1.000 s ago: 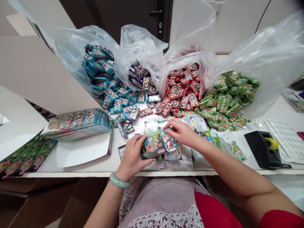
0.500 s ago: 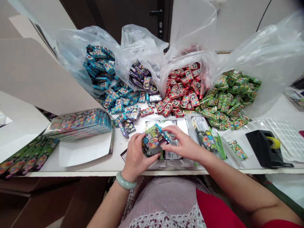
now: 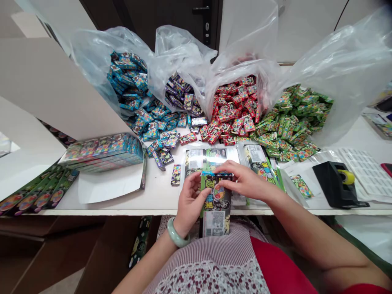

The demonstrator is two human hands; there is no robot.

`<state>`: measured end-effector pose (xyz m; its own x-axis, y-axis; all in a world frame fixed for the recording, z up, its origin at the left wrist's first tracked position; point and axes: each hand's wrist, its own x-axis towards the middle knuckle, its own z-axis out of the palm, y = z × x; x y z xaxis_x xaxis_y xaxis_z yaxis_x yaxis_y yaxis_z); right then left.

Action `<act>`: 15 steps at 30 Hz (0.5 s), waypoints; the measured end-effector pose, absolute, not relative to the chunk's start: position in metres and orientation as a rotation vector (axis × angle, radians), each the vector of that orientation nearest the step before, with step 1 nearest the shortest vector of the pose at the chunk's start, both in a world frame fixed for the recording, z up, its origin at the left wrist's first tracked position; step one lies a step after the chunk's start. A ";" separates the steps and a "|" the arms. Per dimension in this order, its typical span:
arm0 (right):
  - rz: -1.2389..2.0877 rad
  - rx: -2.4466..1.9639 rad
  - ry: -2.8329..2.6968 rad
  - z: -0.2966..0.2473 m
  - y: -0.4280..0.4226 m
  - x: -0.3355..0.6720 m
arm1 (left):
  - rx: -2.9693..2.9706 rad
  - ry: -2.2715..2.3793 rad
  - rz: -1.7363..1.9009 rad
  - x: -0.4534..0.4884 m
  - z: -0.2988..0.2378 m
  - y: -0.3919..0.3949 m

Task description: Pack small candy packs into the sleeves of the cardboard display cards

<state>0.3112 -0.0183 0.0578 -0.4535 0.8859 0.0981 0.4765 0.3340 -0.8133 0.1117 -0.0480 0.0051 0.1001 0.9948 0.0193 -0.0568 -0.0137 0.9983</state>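
At the table's front edge [image 3: 122, 212], the left hand [image 3: 190, 204] and right hand [image 3: 245, 180] grip a dark packet [image 3: 216, 218] bearing colourful Chinese lettering [image 3: 210, 203].

Packet [image 3: 217, 206] in the fingers [image 3: 228, 184]: printed, glossy. Bags [image 3: 180, 53], 10 to 2 o'clock: clear thin plastic, wrinkled, shiny. Tape dispenser [image 3: 326, 183], just past 3 o'clock: black plastic, mostly matt. Table [image 3: 161, 192]: smooth white. Bangle [image 3: 177, 235], between 6 and 7 o'clock: polished, stone-like. Door handle [image 3: 201, 8], 12 o'clock: metal.
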 end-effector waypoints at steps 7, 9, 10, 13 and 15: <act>1.054 -1.068 -2.208 0.052 -0.017 0.307 | 1.278 1.034 1.101 0.099 0.001 -0.054; 1.048 -1.072 -2.195 0.049 -0.017 0.303 | 1.293 1.005 1.079 0.095 0.001 -0.051; 1.016 -1.093 -2.178 0.047 -0.018 0.301 | 1.284 0.996 1.077 0.094 0.001 -0.049; 0.699 -1.223 -2.117 0.047 -0.024 0.292 | 1.242 0.984 1.105 0.089 0.004 -0.045; 0.417 -1.279 -2.107 0.051 -0.026 0.287 | 1.256 0.975 1.108 0.088 0.006 -0.043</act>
<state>0.2866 -0.0261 0.0513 -0.3298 0.8763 0.3512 0.6767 0.4788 -0.5593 0.0881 -0.0428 0.0058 0.2118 0.9767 0.0336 -0.0907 -0.0146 0.9958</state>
